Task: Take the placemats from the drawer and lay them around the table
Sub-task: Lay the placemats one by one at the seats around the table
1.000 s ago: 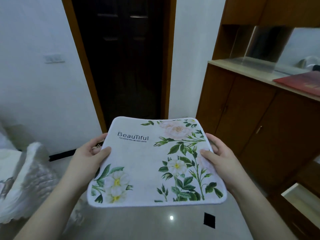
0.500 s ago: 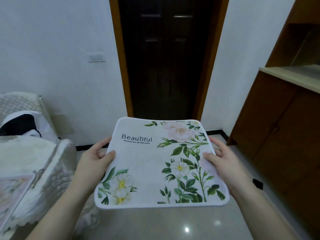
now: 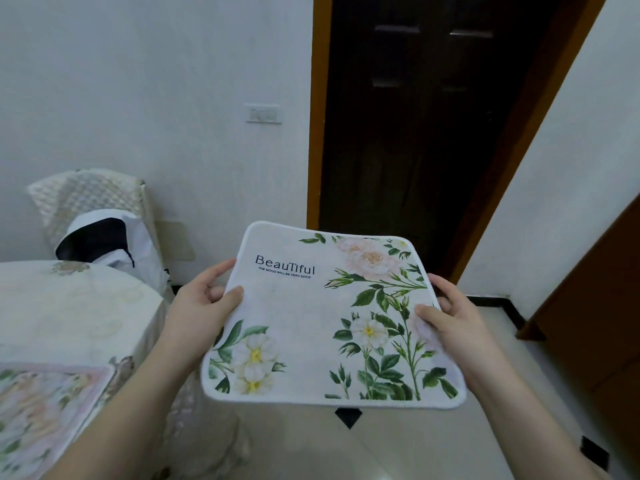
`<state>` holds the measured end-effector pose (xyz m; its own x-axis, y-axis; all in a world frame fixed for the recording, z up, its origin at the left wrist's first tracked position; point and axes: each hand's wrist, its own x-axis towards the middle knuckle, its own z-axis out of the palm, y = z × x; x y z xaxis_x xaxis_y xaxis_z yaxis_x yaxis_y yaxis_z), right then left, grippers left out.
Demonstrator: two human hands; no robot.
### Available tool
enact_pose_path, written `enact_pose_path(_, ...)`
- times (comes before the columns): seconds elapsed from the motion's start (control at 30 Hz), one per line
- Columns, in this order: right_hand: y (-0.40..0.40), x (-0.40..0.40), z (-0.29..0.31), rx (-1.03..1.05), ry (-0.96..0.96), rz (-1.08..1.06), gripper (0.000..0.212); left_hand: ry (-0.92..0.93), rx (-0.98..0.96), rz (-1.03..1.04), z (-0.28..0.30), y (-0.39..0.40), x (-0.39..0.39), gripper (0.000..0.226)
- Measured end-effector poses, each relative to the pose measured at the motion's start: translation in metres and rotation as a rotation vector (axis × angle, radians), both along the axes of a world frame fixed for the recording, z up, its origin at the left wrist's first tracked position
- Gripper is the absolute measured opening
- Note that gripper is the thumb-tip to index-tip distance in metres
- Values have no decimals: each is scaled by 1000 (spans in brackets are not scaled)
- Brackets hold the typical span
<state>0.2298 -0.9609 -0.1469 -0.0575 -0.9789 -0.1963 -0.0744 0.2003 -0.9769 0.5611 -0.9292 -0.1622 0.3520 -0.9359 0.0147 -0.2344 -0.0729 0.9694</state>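
Observation:
I hold a white placemat (image 3: pixel 311 317) printed with flowers, green leaves and the word "Beautiful" flat in the air in front of me. My left hand (image 3: pixel 199 306) grips its left edge, thumb on top and fingers under it. My right hand (image 3: pixel 450 323) grips the right edge the same way. At the left stands the table (image 3: pixel 69 306) under a pale patterned cloth. A second floral placemat (image 3: pixel 41 410) lies on the table's near part, cut off by the frame's left edge.
A chair with a quilted cover (image 3: pixel 86 199) stands behind the table, a black and white bag (image 3: pixel 104 244) on it. A dark door (image 3: pixel 433 133) in an orange frame is straight ahead. A brown cabinet (image 3: pixel 595 306) is at the right. The floor is glossy tile (image 3: pixel 398 445).
My view has swung to the left: the cabinet slid off to the right edge, and the table, chair and second placemat came into view. Both hands keep the same hold on the placemat.

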Motion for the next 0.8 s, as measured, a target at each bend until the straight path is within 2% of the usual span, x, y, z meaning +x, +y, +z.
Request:
enact_pose_path(0.27, -86, 24, -15, -10, 78, 6, 58, 25, 2, 19, -14, -69, 23, 44)
enact_pose_path(0.8, -314, 22, -49, -24, 125, 190, 53, -18, 90, 163, -35, -235, 8, 48)
